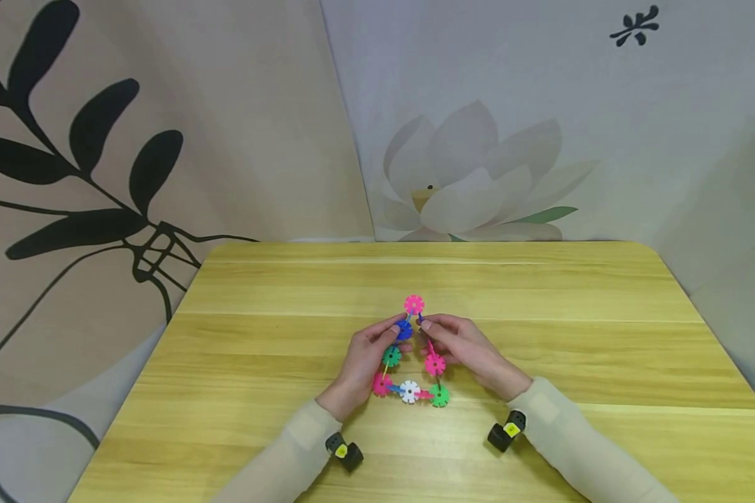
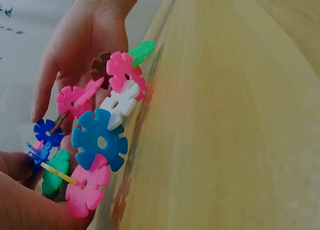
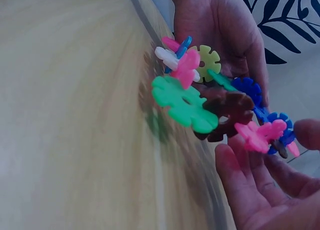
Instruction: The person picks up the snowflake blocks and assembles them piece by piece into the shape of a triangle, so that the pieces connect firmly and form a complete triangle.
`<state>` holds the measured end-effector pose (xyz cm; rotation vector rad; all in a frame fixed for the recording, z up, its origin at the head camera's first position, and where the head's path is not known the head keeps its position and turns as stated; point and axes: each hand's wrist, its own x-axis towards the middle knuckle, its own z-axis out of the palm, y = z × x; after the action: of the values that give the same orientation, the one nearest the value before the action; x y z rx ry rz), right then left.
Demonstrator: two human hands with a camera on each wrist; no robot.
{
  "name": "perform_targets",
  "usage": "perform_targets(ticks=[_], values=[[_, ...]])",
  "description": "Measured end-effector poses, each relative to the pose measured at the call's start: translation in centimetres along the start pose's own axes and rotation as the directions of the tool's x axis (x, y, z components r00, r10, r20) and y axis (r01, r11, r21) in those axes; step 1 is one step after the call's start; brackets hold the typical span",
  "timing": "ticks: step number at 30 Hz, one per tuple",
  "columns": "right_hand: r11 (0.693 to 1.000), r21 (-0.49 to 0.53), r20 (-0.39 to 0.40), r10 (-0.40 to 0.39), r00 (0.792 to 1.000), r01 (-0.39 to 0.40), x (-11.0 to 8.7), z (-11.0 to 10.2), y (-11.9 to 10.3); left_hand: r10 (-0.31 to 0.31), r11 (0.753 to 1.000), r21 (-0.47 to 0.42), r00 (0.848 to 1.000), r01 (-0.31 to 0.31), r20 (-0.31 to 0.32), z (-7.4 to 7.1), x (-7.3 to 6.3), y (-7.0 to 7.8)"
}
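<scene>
A loop of linked plastic snowflake discs is held between both hands, roughly a triangle in the head view. A pink disc (image 1: 414, 304) forms its far tip. My left hand (image 1: 361, 360) pinches the left side at a blue disc (image 1: 404, 330), above a green disc (image 1: 391, 356). My right hand (image 1: 472, 348) pinches a dark blue disc (image 3: 286, 121) near the tip, above another pink disc (image 1: 435, 364). A white disc (image 1: 410, 392) and a light green disc (image 1: 439, 396) lie along the near side. A brown disc (image 3: 241, 108) shows in the right wrist view.
The wooden table (image 1: 226, 405) spreads under both forearms. Behind it hangs a pale cloth backdrop (image 1: 258, 126) printed with leaves and a flower. Each wrist wears a small black camera, one on the left (image 1: 351, 457) and one on the right (image 1: 500, 437).
</scene>
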<state>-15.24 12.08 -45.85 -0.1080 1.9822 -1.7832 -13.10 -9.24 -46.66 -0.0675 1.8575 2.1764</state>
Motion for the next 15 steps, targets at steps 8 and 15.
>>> perform_targets(ticks=[8,15], values=[[1.0,-0.003,0.011,-0.023,1.0,0.023,0.05,0.07,0.07,-0.005,1.0,-0.001,1.0,0.005,0.014,-0.02,-0.01,0.01],[0.999,0.005,0.009,-0.047,0.999,0.047,-0.06,0.04,0.18,0.017,0.996,0.087,0.999,-0.014,-0.03,-0.03,0.34,0.37]])
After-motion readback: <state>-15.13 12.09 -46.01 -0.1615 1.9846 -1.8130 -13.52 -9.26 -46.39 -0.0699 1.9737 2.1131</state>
